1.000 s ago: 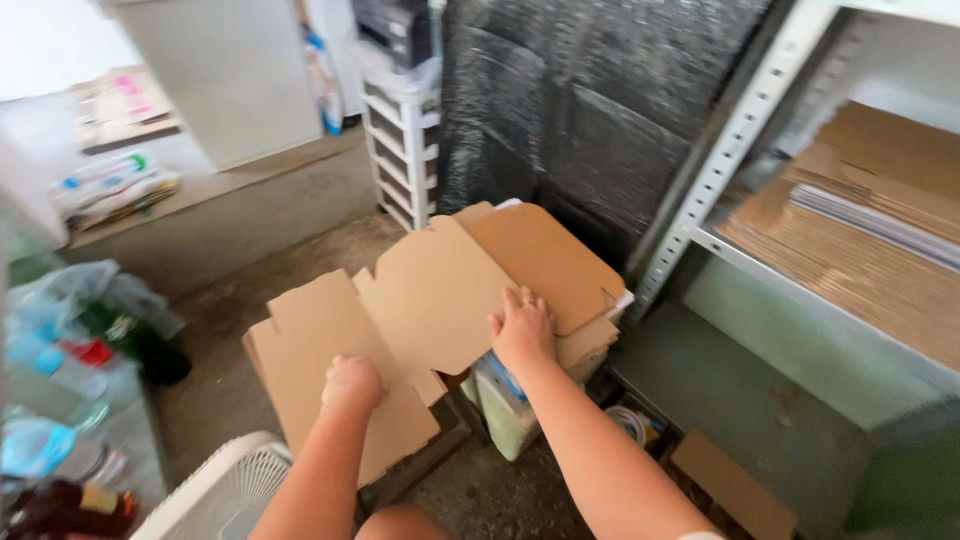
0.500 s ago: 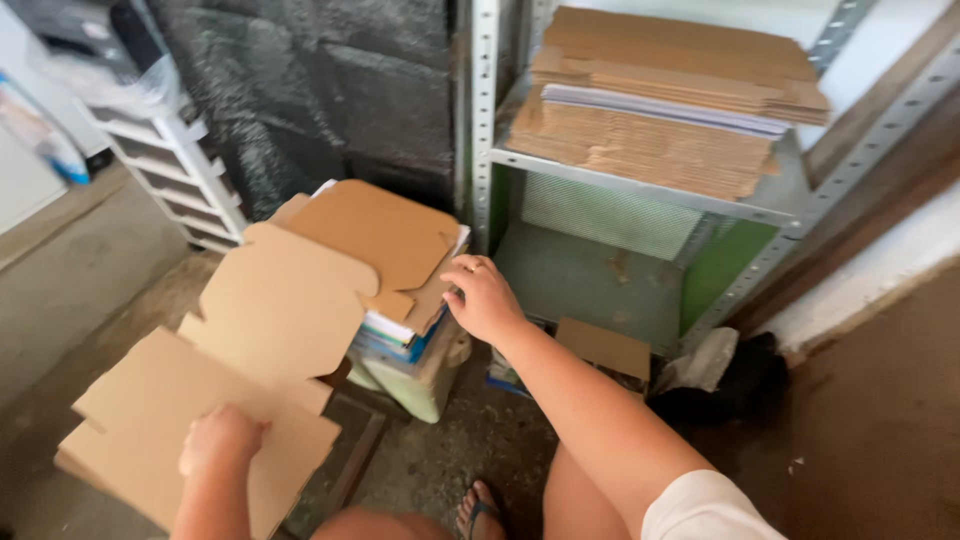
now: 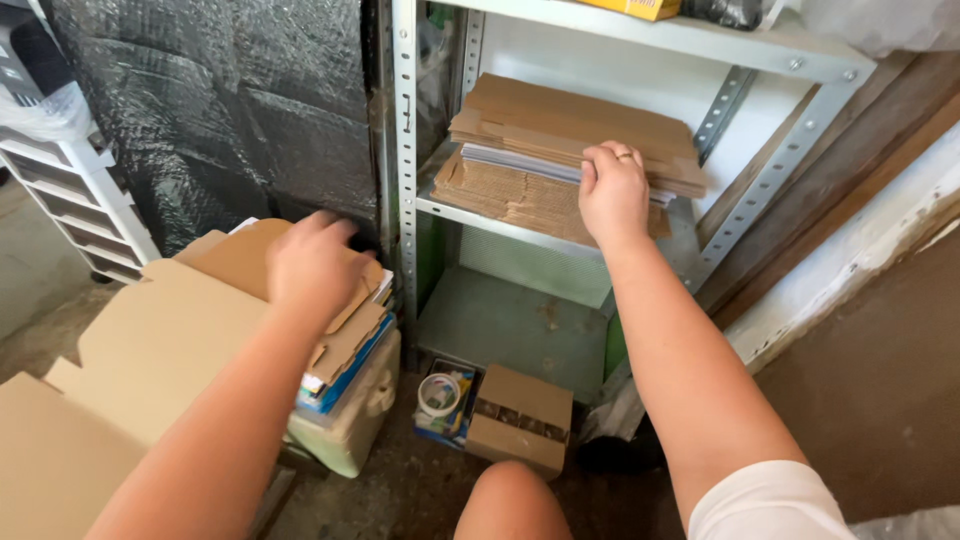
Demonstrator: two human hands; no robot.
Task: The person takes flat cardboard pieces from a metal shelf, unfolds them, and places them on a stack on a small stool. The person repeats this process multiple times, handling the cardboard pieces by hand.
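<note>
Right hand [image 3: 612, 190] fingers clamped on brown, layered stack of flat cardboard [image 3: 560, 150] on metal shelf [image 3: 520, 232]; left hand [image 3: 312, 262], blurred, fingers curled over unfolded cardboard box [image 3: 170, 330], grip unclear.

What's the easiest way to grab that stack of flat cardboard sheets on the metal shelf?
Probably by its front edge, coming from the open front of the shelf. The cardboard stack lies flat with its long edge facing out, and the right hand already rests there, fingers over the top. Uprights flank the shelf's sides.
</note>
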